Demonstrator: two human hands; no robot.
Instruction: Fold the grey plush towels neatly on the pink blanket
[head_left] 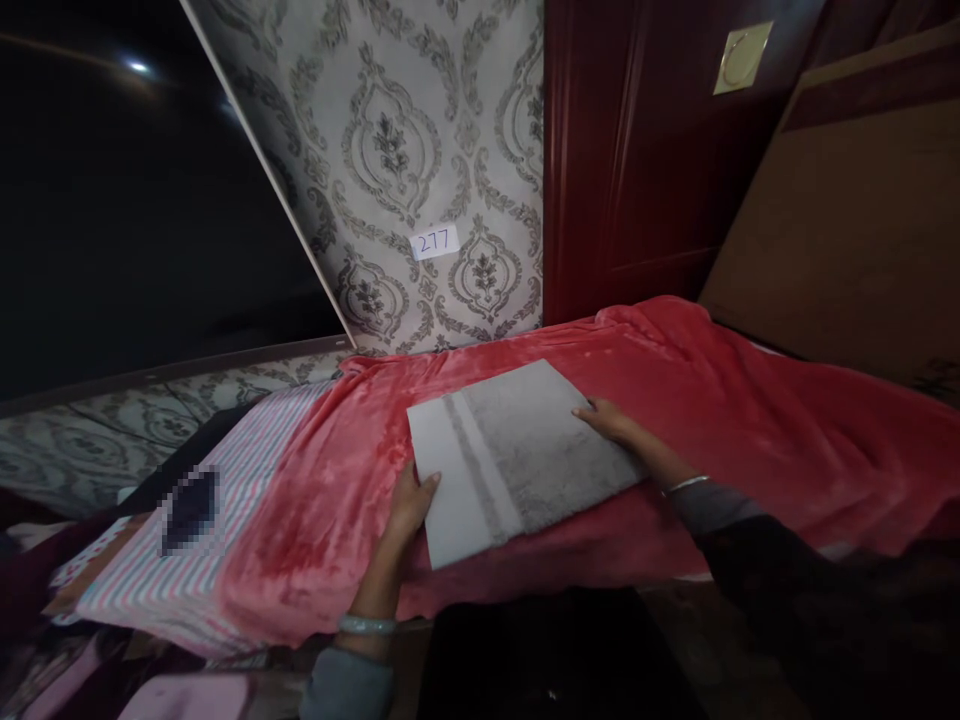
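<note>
A flat, rectangular grey panel (562, 440) with a pale band and darker stripes across it lies over the red blanket, slightly tilted in the view. I cannot tell its material. My left hand (411, 500) is closed on the panel's left edge, thumb on top and the other fingers mostly hidden beneath or behind it. At the opposite edge, my right hand (606, 420) grips the panel with the thumb over its upper face; the remaining fingers are partly hidden. The red blanket (292, 520) spreads under and around both hands.
A striped cloth (255, 470) with a dark blurred-out patch lies at left. Behind stand a large dark screen (150, 220), patterned wallpaper with a paper label (435, 242), and a dark red panelled surface (630, 150). A large brown board (847, 220) leans at right. A pink object (187, 697) is below.
</note>
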